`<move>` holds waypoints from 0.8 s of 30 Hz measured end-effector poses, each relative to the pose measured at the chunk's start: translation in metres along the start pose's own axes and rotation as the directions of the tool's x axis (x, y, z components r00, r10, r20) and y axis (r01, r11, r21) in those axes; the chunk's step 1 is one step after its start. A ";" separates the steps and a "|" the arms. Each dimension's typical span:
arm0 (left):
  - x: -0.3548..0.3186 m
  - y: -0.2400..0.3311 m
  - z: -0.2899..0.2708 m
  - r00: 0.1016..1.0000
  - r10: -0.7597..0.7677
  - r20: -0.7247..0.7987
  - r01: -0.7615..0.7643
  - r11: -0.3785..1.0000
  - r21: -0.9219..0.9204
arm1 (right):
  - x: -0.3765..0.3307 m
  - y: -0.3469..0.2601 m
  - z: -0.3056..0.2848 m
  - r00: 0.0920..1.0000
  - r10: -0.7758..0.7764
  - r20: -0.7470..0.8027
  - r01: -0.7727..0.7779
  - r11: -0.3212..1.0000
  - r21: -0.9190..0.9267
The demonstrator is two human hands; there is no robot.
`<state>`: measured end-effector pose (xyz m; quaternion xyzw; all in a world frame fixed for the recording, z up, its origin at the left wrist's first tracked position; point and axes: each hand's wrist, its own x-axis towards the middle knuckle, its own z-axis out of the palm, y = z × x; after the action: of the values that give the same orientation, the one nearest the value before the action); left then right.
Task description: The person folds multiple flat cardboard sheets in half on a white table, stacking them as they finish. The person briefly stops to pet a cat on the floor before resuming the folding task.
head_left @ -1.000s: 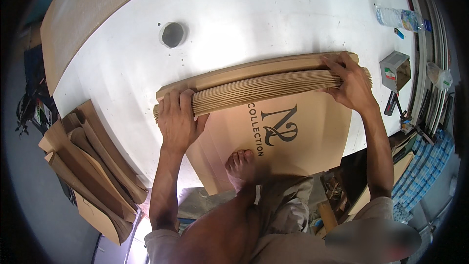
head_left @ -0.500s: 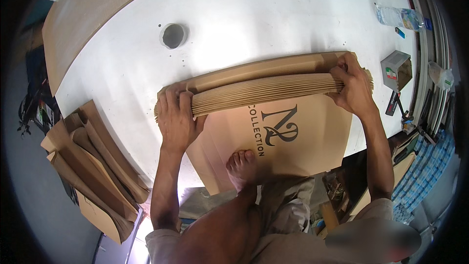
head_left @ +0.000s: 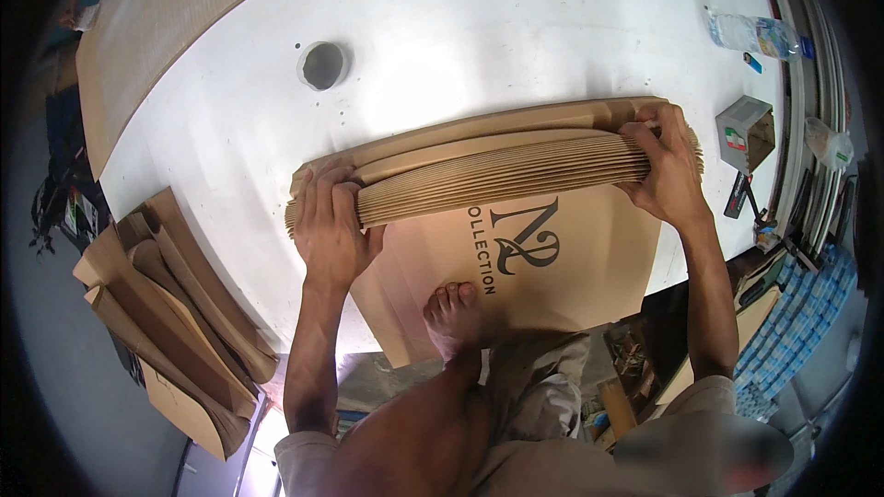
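A thick stack of brown kraft paper sheets [head_left: 516, 170] lies across the near side of a white table [head_left: 552, 37], its layered edges curled up and facing me. My left hand [head_left: 329, 225] grips the stack's left end, thumb on the near side and fingers over the top. At the other end my right hand [head_left: 665, 161] is closed round it in the same way. Toward me spreads a flat brown face of the stack with dark printing [head_left: 525, 237]. My bare foot [head_left: 453, 317] presses on that face.
More folded brown sheets [head_left: 180, 313] hang over the table's left edge. A round hole [head_left: 324, 66] pierces the tabletop. On the right are a plastic bottle [head_left: 750, 34], a small blue lighter [head_left: 752, 63] and a grey open box [head_left: 748, 133]. A brown board [head_left: 147, 46] lies far left.
The upper layers have shifted slightly, and a curved sheet now bulges above the layered edges. Both hands keep their places at the two ends, with small finger movements.
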<state>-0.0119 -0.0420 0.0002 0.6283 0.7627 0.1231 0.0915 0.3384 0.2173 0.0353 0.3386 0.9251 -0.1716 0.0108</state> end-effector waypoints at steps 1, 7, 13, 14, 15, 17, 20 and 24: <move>-0.001 0.001 -0.002 1.000 0.002 0.007 -0.002 1.000 0.008 | 0.001 -0.001 -0.001 0.999 -0.030 -0.023 0.029 0.999 -0.039; 0.003 0.005 -0.007 0.983 -0.142 0.114 0.147 0.988 -0.041 | 0.018 -0.002 0.001 0.967 0.138 0.214 -0.156 0.986 0.067; 0.018 0.002 -0.016 0.996 0.090 -0.010 -0.088 0.991 0.100 | 0.006 -0.006 -0.006 0.983 0.120 0.139 -0.128 0.990 0.051; 0.015 0.001 -0.013 0.997 0.081 -0.009 -0.081 0.995 0.063 | 0.005 -0.004 -0.006 0.987 0.089 0.130 -0.092 0.996 0.016; 0.010 -0.001 -0.008 0.997 0.073 -0.007 -0.073 0.997 0.026 | 0.006 -0.001 -0.006 0.991 0.058 0.122 -0.056 0.998 -0.019; 0.007 0.001 -0.007 0.999 -0.014 0.050 0.015 1.000 -0.018 | 0.010 -0.002 -0.004 0.987 0.086 0.134 -0.081 0.996 -0.038; 0.005 0.007 -0.010 0.972 -0.161 0.169 0.165 0.986 -0.006 | 0.018 -0.006 0.000 0.964 0.185 0.192 -0.185 0.983 -0.016; 0.010 0.000 -0.010 0.988 -0.079 0.133 0.073 0.996 0.052 | 0.011 -0.003 0.002 0.980 0.137 0.147 -0.141 0.990 0.014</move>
<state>-0.0164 -0.0325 0.0097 0.6076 0.7809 0.0590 0.1326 0.3278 0.2212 0.0332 0.3890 0.8938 -0.2059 0.0861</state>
